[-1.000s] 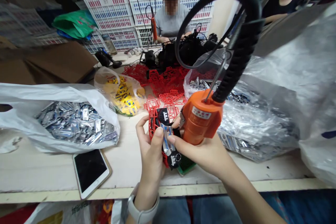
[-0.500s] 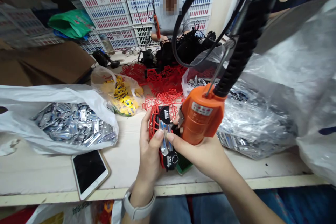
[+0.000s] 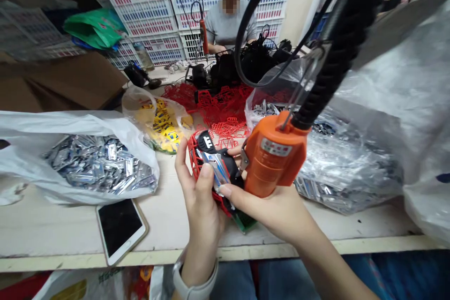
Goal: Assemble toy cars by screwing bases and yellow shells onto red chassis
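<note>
Head view: left hand (image 3: 200,201) wraps fingers and thumb around a red-and-black toy assembly (image 3: 213,168), held just above the table edge (image 3: 70,239). Right hand (image 3: 277,208) grips an orange electric screwdriver (image 3: 272,154), forefinger stretched onto the assembly's silver plate. A phone (image 3: 121,229) lies nearby, beside a bag of silver parts (image 3: 98,164).

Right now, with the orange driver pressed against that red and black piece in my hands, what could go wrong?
The left hand thumb lies on the silver plate of the red and black toy part, close beside the orange screwdriver; a slip might catch it. The right hand works under a taut black cable that could tug the tool off line. The phone overhangs the bench edge and could be knocked off.
</note>
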A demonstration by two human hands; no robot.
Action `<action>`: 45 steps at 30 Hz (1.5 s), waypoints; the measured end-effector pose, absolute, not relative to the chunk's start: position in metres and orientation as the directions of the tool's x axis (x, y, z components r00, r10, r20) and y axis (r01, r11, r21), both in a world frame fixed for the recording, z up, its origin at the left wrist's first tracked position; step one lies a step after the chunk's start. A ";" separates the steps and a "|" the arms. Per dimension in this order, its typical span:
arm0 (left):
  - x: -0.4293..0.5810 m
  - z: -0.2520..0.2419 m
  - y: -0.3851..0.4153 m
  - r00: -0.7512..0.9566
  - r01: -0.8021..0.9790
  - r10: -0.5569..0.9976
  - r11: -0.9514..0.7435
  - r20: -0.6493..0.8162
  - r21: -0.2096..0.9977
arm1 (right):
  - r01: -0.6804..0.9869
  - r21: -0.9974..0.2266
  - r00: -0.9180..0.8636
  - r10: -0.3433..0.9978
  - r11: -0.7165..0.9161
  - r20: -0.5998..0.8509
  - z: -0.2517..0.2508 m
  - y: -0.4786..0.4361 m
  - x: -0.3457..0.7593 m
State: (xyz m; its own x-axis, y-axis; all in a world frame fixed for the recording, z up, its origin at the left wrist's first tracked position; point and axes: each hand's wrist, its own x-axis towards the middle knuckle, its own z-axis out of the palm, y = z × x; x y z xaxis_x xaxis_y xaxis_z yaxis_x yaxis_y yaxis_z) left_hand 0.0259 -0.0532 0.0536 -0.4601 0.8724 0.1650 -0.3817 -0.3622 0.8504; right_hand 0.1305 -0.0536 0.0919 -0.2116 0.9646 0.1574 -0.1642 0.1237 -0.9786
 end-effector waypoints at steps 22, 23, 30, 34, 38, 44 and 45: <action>0.023 0.064 -0.061 -0.394 -0.333 0.894 -0.354 0.211 0.874 | -0.176 -0.973 -0.297 0.935 0.149 0.197 0.098 -0.059 0.136; 0.023 0.065 -0.061 -0.389 -0.356 0.899 -0.347 0.200 0.868 | -0.167 -0.974 -0.292 0.936 0.150 0.195 0.098 -0.059 0.135; 0.019 0.061 -0.062 -0.361 -0.419 0.922 -0.293 0.138 0.859 | -0.103 -0.960 -0.091 0.958 0.262 0.271 0.099 -0.058 0.134; 0.008 0.047 -0.069 -0.286 -0.438 0.956 -0.192 0.066 0.878 | -0.122 -0.965 0.137 0.967 0.233 0.216 0.085 -0.052 0.144; 0.000 0.033 -0.076 -0.275 -0.476 0.961 -0.102 -0.038 0.874 | -0.197 -0.946 0.254 0.945 0.258 0.205 0.070 -0.048 0.154; -0.001 0.027 -0.076 -0.304 -0.446 0.951 -0.093 -0.053 0.890 | -0.280 -0.908 0.208 0.943 0.312 0.260 0.058 -0.051 0.156; -0.001 0.027 -0.076 -0.309 -0.438 0.950 -0.101 -0.044 0.893 | -0.292 -0.904 0.185 0.946 0.311 0.266 0.056 -0.051 0.156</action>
